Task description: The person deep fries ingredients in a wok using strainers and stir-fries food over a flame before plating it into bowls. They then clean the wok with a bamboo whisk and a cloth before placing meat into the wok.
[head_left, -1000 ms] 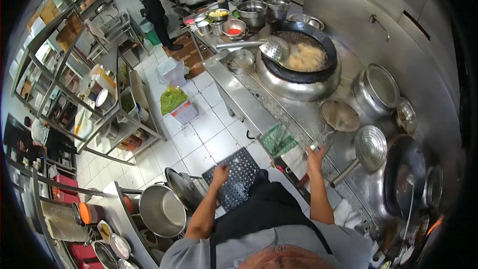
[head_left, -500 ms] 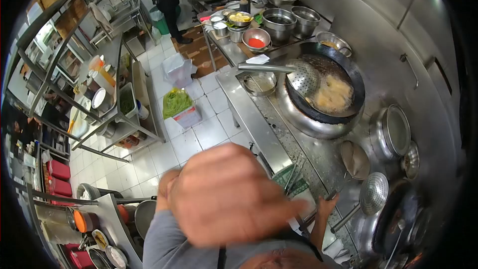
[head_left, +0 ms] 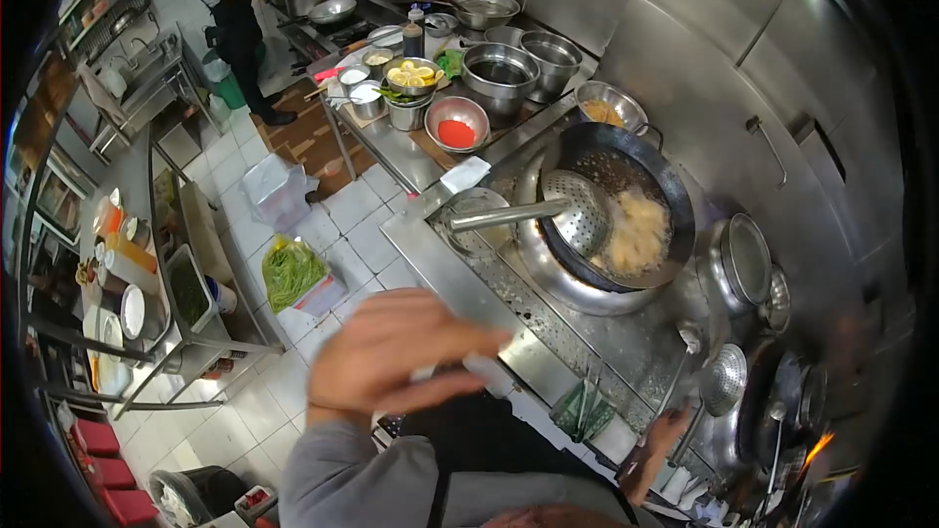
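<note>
A steel bench (head_left: 452, 296) runs along the wall. A shallow bowl (head_left: 477, 241) sits near its far front corner; midway, a round steel stand (head_left: 572, 288) bears a dark wok. Toward the wall edge stands a steel pot (head_left: 719, 259). A green cloth (head_left: 567, 415) lies at the front edge, a perforated ladle (head_left: 724, 378) nearer the back.

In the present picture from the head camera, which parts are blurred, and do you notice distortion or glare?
Head view: the left hand is smeared, probably by motion, while the perforated ladle at the wok looks fairly clear; head view: the steel wall bows with the wide lens, and corners go black; head view: glare brightens the counter's front edge.
</note>
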{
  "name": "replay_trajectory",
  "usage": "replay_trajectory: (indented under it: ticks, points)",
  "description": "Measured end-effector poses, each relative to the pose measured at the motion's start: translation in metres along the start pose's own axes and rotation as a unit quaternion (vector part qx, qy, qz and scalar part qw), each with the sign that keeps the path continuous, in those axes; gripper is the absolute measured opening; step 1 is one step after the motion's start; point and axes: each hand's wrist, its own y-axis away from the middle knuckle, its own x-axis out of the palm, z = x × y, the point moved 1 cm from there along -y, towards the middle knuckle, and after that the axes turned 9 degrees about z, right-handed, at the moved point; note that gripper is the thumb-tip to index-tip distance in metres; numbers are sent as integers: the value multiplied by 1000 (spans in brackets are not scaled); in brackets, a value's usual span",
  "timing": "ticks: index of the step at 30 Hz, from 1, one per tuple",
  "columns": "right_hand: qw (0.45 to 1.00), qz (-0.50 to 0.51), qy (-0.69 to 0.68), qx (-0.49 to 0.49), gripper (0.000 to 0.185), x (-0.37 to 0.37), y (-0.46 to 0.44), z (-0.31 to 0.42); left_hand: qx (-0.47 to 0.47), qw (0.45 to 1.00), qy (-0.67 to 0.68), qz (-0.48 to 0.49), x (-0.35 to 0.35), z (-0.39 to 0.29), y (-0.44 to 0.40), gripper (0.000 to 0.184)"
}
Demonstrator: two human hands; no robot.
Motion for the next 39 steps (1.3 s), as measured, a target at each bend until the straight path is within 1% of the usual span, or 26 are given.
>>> replay_trajectory:
  ticks: [1,2,3,4,6,7,9,11,12,14,15,16,18,19,22,23,24,27,29,30,31,33,34,35,38,39]
  points:
    - [997,-17,-77,-13,58,-8,-4,23,-84,994,64,38,10,23,-1,35]
    - [987,-34,-154,-28,58,-17,-8,47,-111,989,77,60,23,53,1,32]
    - [969,-11,-248,16,59,-33,-11,88,-140,982,94,84,37,82,6,28]
    - [939,2,-338,64,60,-49,-15,129,-144,985,57,76,48,104,7,29]
    - [907,1,-417,67,63,-55,-20,163,-144,987,-27,59,58,142,3,29]
    - [913,24,-397,97,47,-60,-14,185,-134,989,-48,42,60,156,1,29]
    - [893,67,-431,110,27,-45,6,181,-109,990,-92,1,60,181,-6,29]
    - [876,102,-453,128,14,-37,22,201,-111,977,-183,15,58,209,-15,33]
    - [874,135,-449,130,14,-36,28,204,-113,967,-228,25,59,222,-17,35]
    - [862,203,-446,128,15,-27,41,201,-137,955,-247,87,71,266,-11,40]
    - [848,227,-457,142,10,-19,46,189,-149,947,-259,117,74,281,-11,43]
    - [856,227,-444,134,18,-13,48,196,-190,937,-244,161,76,289,-13,48]
    - [875,221,-414,121,38,-6,55,209,-266,910,-203,247,83,294,-20,59]
    - [869,236,-409,145,50,3,56,199,-269,907,-212,245,87,293,-23,63]
    - [887,234,-379,117,48,27,47,190,-273,891,-264,248,96,290,-30,74]
    - [903,243,-330,130,49,27,39,193,-271,880,-296,254,100,292,-30,76]
    - [914,240,-311,99,48,33,31,184,-268,868,-326,261,104,292,-32,79]
    - [942,212,-259,20,46,40,15,159,-234,863,-335,298,97,280,-35,64]
    - [958,162,-237,-10,45,16,16,189,-198,868,-357,283,94,282,-32,62]
    - [952,172,-253,-3,45,4,20,196,-162,877,-370,260,91,278,-31,62]
    - [947,177,-269,8,45,-8,25,202,-199,875,-355,262,87,266,-36,65]
    - [933,187,-306,31,45,-20,40,203,-174,892,-334,249,86,264,-35,65]
    - [923,198,-328,40,46,-18,47,202,-212,874,-334,281,84,251,-44,66]
    - [911,212,-352,41,46,-15,48,201,-244,866,-328,289,84,247,-46,66]
    - [907,254,-335,27,45,0,43,196,-233,850,-350,318,79,232,-55,65]
    - [910,242,-335,34,45,3,37,199,-233,846,-359,319,77,233,-56,65]
